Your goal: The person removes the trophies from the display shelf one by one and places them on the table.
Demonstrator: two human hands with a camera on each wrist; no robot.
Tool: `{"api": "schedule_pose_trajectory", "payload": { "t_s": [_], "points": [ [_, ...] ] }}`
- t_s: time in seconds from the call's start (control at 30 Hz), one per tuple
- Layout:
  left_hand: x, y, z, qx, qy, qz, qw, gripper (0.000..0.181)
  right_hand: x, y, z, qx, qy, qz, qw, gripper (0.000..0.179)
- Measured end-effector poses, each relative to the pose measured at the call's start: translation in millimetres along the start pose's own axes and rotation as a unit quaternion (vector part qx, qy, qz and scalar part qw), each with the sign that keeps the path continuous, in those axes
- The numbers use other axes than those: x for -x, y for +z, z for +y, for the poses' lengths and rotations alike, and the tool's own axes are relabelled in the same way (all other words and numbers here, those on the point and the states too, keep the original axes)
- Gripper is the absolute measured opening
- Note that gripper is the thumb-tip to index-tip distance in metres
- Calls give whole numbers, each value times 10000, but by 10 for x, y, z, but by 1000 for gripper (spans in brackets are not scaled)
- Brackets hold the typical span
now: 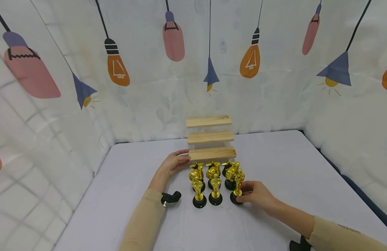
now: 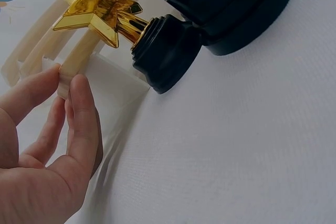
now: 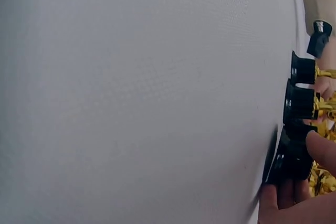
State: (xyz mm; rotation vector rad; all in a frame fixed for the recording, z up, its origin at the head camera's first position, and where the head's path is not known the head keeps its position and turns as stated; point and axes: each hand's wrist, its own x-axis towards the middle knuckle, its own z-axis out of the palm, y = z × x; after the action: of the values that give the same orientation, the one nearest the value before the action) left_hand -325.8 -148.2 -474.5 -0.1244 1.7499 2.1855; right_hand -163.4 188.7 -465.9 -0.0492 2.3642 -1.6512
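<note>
My left hand point(image 1: 175, 163) pinches the left end of the lowest wooden board point(image 1: 212, 153) of a three-step rack; in the left wrist view, thumb and fingertips close on that board end point(image 2: 77, 61). My right hand point(image 1: 259, 196) holds the front-right gold trophy point(image 1: 238, 181) by its black base point(image 3: 291, 156), thumb on one side and fingers on the other. That trophy stands upright at the end of the front row, beside a gold figure trophy point(image 1: 215, 184) and another one point(image 1: 198, 188). Behind them are more gold trophies, including a star-topped trophy point(image 2: 94, 9).
Two higher boards, the middle board point(image 1: 210, 137) and the top board point(image 1: 209, 121), rise behind the lowest one. A white cloth covers the table point(image 1: 118, 195). Patterned curtain point(image 1: 181, 90) hangs behind and at both sides. Black straps point(image 1: 171, 197) sit on the wrists.
</note>
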Motion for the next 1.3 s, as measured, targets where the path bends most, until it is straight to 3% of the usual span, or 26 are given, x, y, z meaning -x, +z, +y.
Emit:
{"api": "schedule_pose_trajectory", "payload": {
  "t_s": [0.23, 0.5, 0.8, 1.17, 1.3],
  "points": [
    [12, 0, -2, 1, -15, 49, 10000, 53, -23, 78, 14, 80, 21, 202, 9998, 48],
    [14, -11, -4, -17, 11, 5, 10000, 54, -61, 117, 1, 318, -185, 76, 9993, 36],
    [-2, -27, -31, -78, 120, 83, 9999, 51, -99, 149, -25, 640, -198, 220, 9975, 43],
    [63, -67, -121, -961, 607, 214, 9933, 45, -14, -47, 77, 533, -509, -167, 9971, 45],
    [125, -103, -120, -1568, 725, 229, 9847, 43, -13, -218, 89, 585, -567, -387, 9959, 42]
  ]
}}
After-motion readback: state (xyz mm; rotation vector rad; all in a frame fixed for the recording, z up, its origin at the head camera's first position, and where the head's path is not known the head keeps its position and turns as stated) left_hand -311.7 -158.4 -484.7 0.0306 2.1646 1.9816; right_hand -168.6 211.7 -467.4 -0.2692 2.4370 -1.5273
